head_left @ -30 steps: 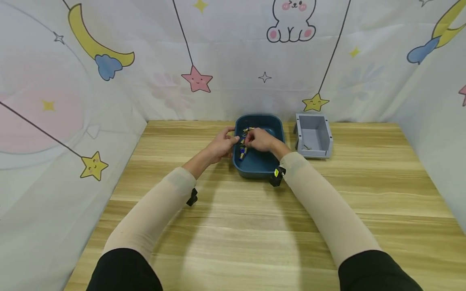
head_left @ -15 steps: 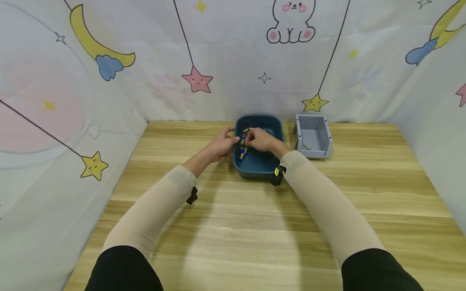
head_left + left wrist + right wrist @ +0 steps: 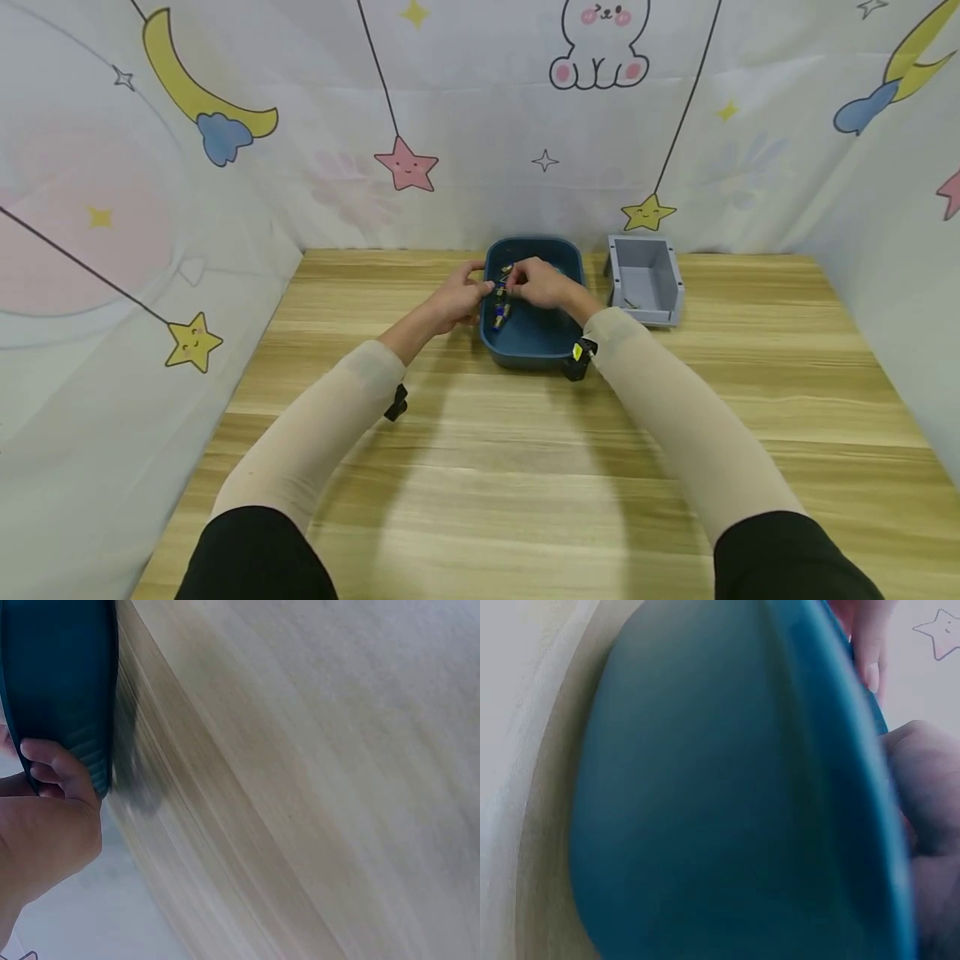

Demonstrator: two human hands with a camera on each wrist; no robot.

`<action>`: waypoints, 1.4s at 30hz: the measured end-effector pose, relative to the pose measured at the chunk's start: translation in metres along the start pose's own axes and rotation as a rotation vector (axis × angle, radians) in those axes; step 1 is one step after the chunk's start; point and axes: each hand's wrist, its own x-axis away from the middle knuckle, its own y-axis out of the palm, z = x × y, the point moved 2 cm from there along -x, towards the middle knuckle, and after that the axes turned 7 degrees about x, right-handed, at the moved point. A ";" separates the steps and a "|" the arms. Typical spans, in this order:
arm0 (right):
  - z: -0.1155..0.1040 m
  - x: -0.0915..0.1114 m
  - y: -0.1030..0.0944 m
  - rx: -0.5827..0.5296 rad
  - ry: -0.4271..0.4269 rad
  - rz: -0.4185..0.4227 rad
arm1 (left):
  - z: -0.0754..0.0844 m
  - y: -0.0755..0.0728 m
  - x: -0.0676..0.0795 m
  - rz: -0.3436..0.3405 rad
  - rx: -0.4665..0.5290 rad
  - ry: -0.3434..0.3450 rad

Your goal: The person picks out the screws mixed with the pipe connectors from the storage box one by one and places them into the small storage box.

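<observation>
Head view: both hands at a blue basin (image 3: pixel 536 337), small blue-and-brass pieces lying inside it.
The left hand (image 3: pixel 452 302) grips the basin's left side, thumb over the rim and fingers outside against the wall, as the left wrist view also shows. The right hand (image 3: pixel 546 285) reaches inside with its fingers bent and fingertips close together, a narrow grip, at the pieces (image 3: pixel 500 315) gathered along the basin's left side; whether it pinches one cannot be told, since the right wrist view is mostly filled by the basin's wall. Just right of the basin, apart from it, a grey bin (image 3: pixel 649 282) with a low front holds some thin bits (image 3: pixel 632 305) near that front. Both containers stand on a wood-grain table (image 3: pixel 480 475) before a cartoon-printed backdrop (image 3: pixel 487 196).
</observation>
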 end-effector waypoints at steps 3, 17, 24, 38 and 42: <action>-0.002 0.004 -0.005 -0.005 -0.007 0.008 | 0.001 0.001 0.000 0.002 0.006 0.005; -0.011 0.018 -0.024 0.022 -0.037 0.101 | -0.002 -0.004 -0.001 -0.001 0.025 0.009; -0.011 0.028 -0.031 0.058 -0.076 0.114 | 0.002 -0.006 -0.003 0.044 0.031 -0.024; -0.010 0.046 -0.043 0.031 -0.082 0.102 | 0.004 -0.003 -0.004 0.032 0.036 -0.032; -0.005 0.052 -0.045 0.035 -0.082 0.108 | 0.004 -0.003 -0.005 0.019 0.035 -0.026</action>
